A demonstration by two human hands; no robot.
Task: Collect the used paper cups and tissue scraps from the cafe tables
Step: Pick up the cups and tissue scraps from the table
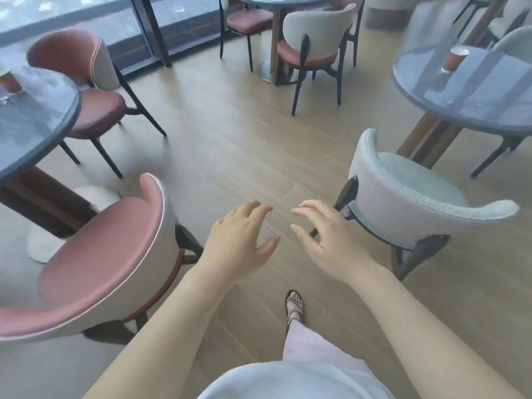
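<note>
- paper cups remain uncollected, as far as i can see: the left cup (10, 82) stands on the left table (57, 125), and the right cup (454, 60) on the right table (475, 110).
- both cups stand upright, reddish-brown with pale rims, but they're too blurred to tell if they're empty.
- tissue scraps: a pale smudge beside the left cup may be one, though i can't tell.
- left hand (239, 240) and right hand (328, 240) are empty with fingers loosely spread. they're near each other but apart, over the floor and well away from either cup.
- i'd judge nearly all the collecting is left.
</note>
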